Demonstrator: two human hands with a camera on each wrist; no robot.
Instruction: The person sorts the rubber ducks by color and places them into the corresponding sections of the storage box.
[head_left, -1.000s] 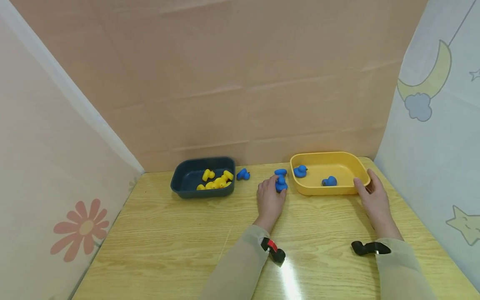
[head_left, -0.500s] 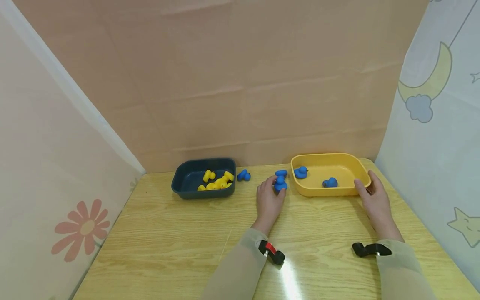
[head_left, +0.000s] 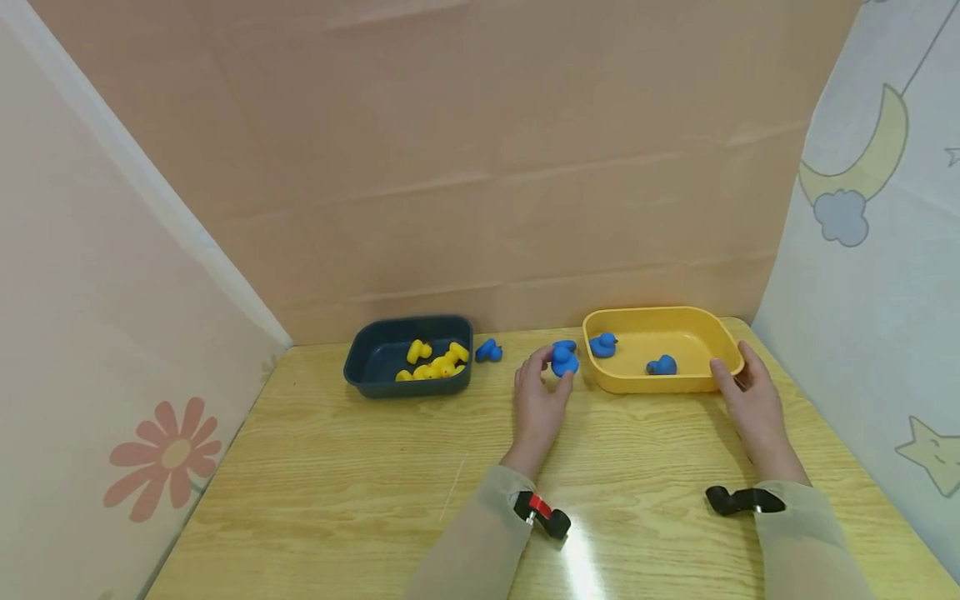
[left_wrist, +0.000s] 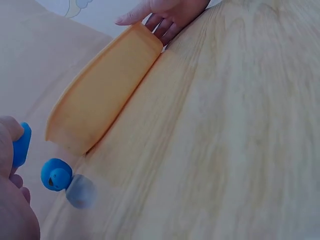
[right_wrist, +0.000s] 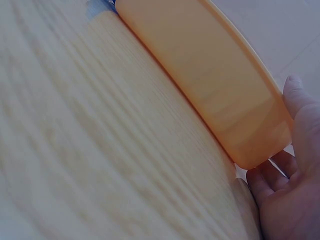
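My left hand pinches a blue toy duck between thumb and fingers. In the left wrist view that hand shows at the left edge, and the held duck is partly covered by a finger. Just behind it lies another blue duck, seen on its own as a blue duck near the tray's end. My right hand grips the near right corner of the yellow tray, thumb at the rim and fingers around the outside, as the right wrist view shows. Inside the tray are two blue ducks.
A dark blue tray with several yellow ducks stands to the left. Beside its right wall lies one more blue duck. Both trays sit at the back of the wooden table, close to the brown backdrop.
My left hand has taken hold of the blue duck and raised it slightly from where it was. The right hand keeps its grip on the yellow tray.
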